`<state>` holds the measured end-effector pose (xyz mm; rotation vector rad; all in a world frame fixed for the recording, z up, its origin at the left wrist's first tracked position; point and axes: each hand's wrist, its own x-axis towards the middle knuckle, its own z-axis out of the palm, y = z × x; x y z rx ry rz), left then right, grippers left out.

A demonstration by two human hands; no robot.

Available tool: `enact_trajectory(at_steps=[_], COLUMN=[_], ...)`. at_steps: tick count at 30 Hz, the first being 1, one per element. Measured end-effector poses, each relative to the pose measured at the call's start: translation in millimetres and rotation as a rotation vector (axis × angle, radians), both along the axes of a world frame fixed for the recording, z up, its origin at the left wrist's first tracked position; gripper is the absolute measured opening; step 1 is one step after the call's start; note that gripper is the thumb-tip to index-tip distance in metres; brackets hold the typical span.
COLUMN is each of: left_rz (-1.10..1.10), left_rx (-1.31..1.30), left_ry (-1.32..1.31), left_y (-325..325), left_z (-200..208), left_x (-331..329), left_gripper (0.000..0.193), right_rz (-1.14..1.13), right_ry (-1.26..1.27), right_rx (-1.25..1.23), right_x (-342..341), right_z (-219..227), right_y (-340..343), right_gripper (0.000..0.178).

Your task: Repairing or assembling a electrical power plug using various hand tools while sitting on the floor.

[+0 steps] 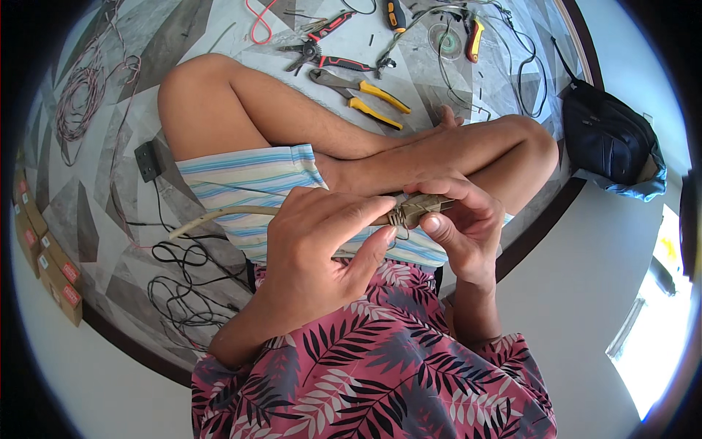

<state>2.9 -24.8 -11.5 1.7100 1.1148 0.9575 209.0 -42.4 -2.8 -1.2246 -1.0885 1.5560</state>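
Home-like room point(161, 36): patterned tile floor point(162, 45), dark skirting point(541, 219), plain pale wall point(556, 282).

two hands point(314, 238), one connector point(418, 211), two pairs of pliers point(384, 96) and one black bag point(608, 135) are visible.

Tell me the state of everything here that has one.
Olive-brown plug, held in the right hand
Tan round cable, in the left hand, far end free
Red-and-black wire-stripping pliers, open
Yellow-handled grey cutting pliers, handles spread
Thin pinkish wire, loosely coiled
Black cable, loosely tangled
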Motion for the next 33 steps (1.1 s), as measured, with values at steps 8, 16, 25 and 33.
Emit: enact_trajectory(at_steps=[8, 16, 25, 33], left_rz=[-0.048, 0.052, 0.077, 0.112], left_rx=[-0.107, -0.193, -0.033, 0.023], left_ry=[0.037, 0.036, 0.021, 0.164], left_y=[2, -2, -3, -3], left_z=[4, -5, -30, -37], left_x=[-1, 5, 12, 9], left_gripper=[0.023, 0.020, 0.021, 0.021], right_rz=[-0.203, -0.052, -0.083, -0.039], right_ry=[0.003, -0.307, -0.067, 0.259], right_rx=[-0.012, 0.047, -0.256, -0.461], right_x=[-23, -28, -21, -9], right_z=[4, -7, -2, -4], right_y=[2, -21, -16, -17], right_gripper=[0.027, 0.015, 0.021, 0.025])
